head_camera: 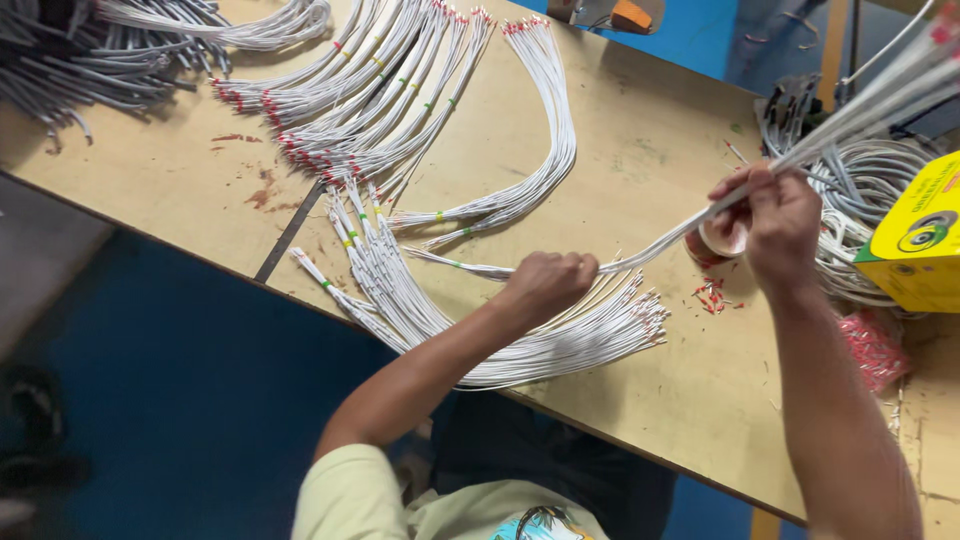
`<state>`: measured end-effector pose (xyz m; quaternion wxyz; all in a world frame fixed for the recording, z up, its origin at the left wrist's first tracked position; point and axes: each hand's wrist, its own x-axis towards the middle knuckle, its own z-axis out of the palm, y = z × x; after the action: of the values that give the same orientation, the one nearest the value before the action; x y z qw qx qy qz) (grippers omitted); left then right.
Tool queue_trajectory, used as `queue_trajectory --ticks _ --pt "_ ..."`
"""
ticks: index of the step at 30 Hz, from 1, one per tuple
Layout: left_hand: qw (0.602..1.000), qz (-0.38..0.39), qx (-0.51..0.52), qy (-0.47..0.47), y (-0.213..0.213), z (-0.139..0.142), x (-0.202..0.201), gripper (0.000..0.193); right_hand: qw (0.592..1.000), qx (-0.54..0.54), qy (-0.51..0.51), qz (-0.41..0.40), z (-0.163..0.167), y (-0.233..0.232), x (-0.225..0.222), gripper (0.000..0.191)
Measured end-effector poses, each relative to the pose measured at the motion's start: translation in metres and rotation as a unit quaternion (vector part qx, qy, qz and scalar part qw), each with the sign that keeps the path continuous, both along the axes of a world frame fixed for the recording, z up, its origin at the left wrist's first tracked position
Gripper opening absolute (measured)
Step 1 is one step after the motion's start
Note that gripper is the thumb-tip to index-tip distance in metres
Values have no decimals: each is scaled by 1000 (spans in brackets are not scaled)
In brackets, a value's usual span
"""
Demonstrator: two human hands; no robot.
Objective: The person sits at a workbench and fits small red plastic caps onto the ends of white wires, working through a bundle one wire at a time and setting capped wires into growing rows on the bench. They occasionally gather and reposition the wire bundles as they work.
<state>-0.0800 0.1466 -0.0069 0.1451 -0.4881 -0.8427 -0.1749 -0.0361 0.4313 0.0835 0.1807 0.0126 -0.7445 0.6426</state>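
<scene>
On wood, both hands (545, 283) (775, 215) pinch thin white wires (655, 245).

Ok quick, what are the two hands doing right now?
Left hand: closed in a fist on a bunch of white wires.
Right hand: closed, pinching the same wires further along, with a roll of tape by it.

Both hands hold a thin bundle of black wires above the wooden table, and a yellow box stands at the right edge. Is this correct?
Not quite: the head view shows the wires are white. The left hand and right hand do hold them above the wooden table, with the yellow box at right.
</scene>
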Motion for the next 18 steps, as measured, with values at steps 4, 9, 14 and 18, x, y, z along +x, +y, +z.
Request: queue_trajectory --ticks 4,9,14,18 --pt "999 25 9 -21 43 -19 -21 4 998 30 -45 -15 4 18 -38 30" --pt "998 59 18 4 63 -30 -51 3 996 47 -70 -17 0 22 -92 27" --pt "991 111 43 53 70 -33 -65 12 993 66 -99 -27 -3 12 -143 30" --pt "985 130 101 55 70 -34 -66 22 986 87 -140 -29 -7 -2 -184 28"
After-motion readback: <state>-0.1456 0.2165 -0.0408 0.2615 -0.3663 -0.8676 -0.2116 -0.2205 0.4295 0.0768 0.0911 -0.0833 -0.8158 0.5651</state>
